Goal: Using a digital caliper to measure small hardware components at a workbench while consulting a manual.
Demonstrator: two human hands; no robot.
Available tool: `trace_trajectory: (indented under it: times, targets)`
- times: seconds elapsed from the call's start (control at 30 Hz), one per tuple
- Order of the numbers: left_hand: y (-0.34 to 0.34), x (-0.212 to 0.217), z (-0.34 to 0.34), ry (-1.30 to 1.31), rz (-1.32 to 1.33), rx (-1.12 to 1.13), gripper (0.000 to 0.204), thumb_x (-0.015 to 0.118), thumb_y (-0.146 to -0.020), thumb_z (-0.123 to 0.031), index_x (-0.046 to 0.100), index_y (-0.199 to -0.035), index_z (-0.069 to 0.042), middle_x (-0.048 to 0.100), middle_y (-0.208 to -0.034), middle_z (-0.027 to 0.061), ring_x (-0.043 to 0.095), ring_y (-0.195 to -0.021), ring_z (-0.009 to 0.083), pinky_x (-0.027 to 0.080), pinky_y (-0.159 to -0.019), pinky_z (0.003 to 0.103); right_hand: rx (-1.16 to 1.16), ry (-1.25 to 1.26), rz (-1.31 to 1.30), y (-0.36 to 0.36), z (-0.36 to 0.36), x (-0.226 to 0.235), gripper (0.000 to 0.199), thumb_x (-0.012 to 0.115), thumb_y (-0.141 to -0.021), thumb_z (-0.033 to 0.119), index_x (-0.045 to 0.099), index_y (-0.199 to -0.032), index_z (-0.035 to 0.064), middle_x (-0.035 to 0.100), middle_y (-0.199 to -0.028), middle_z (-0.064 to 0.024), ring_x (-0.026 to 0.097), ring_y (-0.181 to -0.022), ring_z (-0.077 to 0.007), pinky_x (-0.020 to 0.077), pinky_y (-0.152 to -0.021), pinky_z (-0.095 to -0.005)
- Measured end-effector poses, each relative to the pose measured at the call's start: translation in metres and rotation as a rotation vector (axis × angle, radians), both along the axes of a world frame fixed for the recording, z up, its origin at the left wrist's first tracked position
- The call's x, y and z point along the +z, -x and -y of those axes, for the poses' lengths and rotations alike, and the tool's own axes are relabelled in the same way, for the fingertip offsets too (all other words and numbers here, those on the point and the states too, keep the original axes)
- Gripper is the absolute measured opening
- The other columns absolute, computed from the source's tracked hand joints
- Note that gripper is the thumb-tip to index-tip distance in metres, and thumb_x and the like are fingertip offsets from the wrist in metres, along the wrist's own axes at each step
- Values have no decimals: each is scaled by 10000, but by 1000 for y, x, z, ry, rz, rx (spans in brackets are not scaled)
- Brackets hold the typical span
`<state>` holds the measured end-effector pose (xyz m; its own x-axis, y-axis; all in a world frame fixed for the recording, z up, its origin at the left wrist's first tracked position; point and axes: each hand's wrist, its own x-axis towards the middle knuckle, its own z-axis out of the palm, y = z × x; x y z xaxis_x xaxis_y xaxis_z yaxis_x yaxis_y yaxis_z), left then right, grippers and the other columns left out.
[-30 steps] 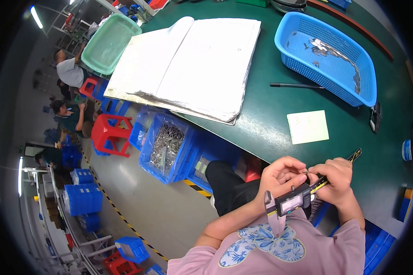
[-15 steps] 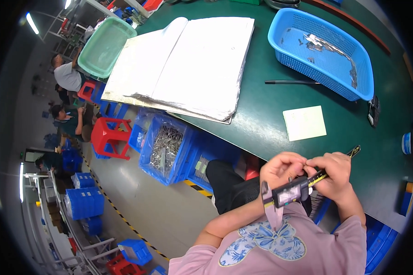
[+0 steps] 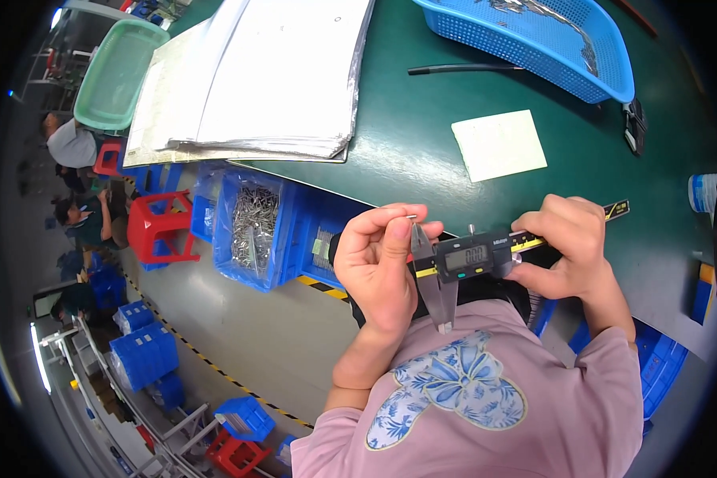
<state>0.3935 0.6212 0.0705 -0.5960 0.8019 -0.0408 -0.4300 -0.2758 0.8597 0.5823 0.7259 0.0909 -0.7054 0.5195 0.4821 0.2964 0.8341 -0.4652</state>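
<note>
My right hand (image 3: 567, 243) grips a digital caliper (image 3: 479, 256) by its beam, with the thumb below near the roller. The caliper lies nearly level in front of my chest; its jaws look closed together and its display faces up. My left hand (image 3: 378, 267) is closed in a pinch between thumb and forefinger on a small metal part (image 3: 410, 217), of which only a short tip shows. That part is right at the short upper jaws of the caliper; I cannot tell whether they touch.
On the green table (image 3: 406, 151) lie a yellow-green note pad (image 3: 499, 145), a black pen (image 3: 464, 68) and a thick open binder (image 3: 283, 76). A blue basket (image 3: 526, 60) holds thin metal pieces. Below the edge stands a blue bin (image 3: 276, 231) of metal parts. Other people sit far left.
My hands have come apart: the left has moved left with the small part, and the right has slid back along the caliper. The caliper is now more level. The whole view has shifted.
</note>
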Motion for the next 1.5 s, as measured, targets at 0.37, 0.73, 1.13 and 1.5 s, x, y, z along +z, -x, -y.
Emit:
trace_trajectory:
  times: [0.37, 0.73, 1.13, 1.5]
  targets:
    - [0, 0, 2, -39, -31, -11, 97, 591, -935, -18, 568, -1013, 34, 644, -983, 199, 671, -820, 194, 621, -690, 322, 10, -11, 6, -3, -2, 0, 416, 827, -601, 414, 646, -757, 73, 453, -570, -16, 433, -429, -190, 305, -434, -312]
    - [-1, -1, 2, -56, -13, -9, 95, 588, -938, -18, 567, -1020, 25, 650, -979, 200, 677, -756, 198, 610, -664, 315, 8, -20, 1, -2, -2, 0, 412, 831, -599, 405, 644, -759, 74, 454, -573, -14, 428, -427, -186, 300, -435, -306]
    - [-1, -1, 2, -61, -55, -6, 88, 573, -939, 1, 563, -1022, 28, 641, -985, 206, 677, -776, 205, 610, -668, 318, 27, 6, -7, -1, -2, 0, 375, 818, -578, 329, 633, -765, 61, 443, -573, -26, 426, -423, -201, 310, -422, -313]
    - [-3, 4, 5, 31, -123, 22, 95, 585, -942, -32, 552, -1023, 4, 631, -1000, 183, 675, -732, 207, 597, -684, 316, 42, 33, 22, -5, -1, 1, 382, 811, -576, 307, 622, -797, 59, 426, -587, -33, 422, -438, -217, 300, -415, -324]
